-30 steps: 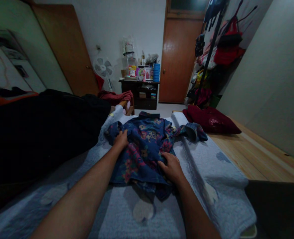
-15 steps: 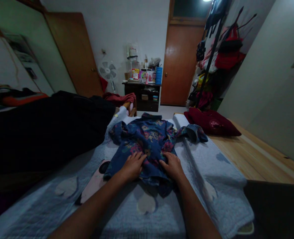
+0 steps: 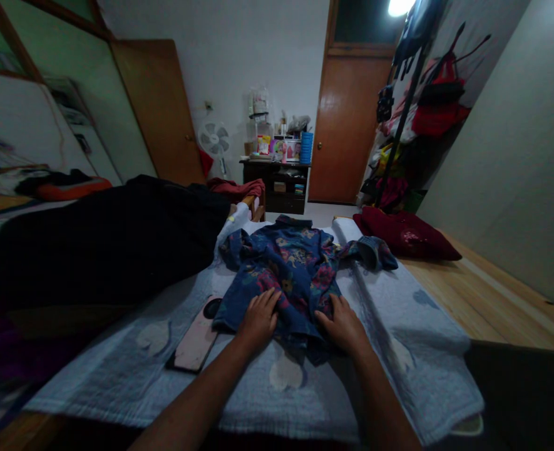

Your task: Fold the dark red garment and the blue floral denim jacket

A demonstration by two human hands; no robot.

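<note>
A dark blue floral collared shirt [image 3: 300, 257] lies spread on a pale blue quilt [image 3: 422, 351], its collar at the far end and its sleeves out to both sides. My left hand [image 3: 259, 318] rests palm down on the lower left of the shirt, fingers stretched out. On the lower right, near the shirt's side edge, my right hand [image 3: 343, 321] lies with its fingers extended and thumb apart. Some creases run through the cloth between the hands. A pink phone [image 3: 196, 335] lies left of the hem, close to my left forearm.
Black cloth [image 3: 107, 244] is heaped along the left side. A dark red cushion [image 3: 403, 233] sits at the right on a wooden board [image 3: 446, 282]. Beyond the bed stand a fan [image 3: 215, 139], a dark cabinet [image 3: 277, 188] and a wooden door [image 3: 340, 125].
My view has shifted, so the scene sits a little farther right and lower. My right hand has slid slightly outward toward the shirt's right edge. My left hand stays on the cloth.
</note>
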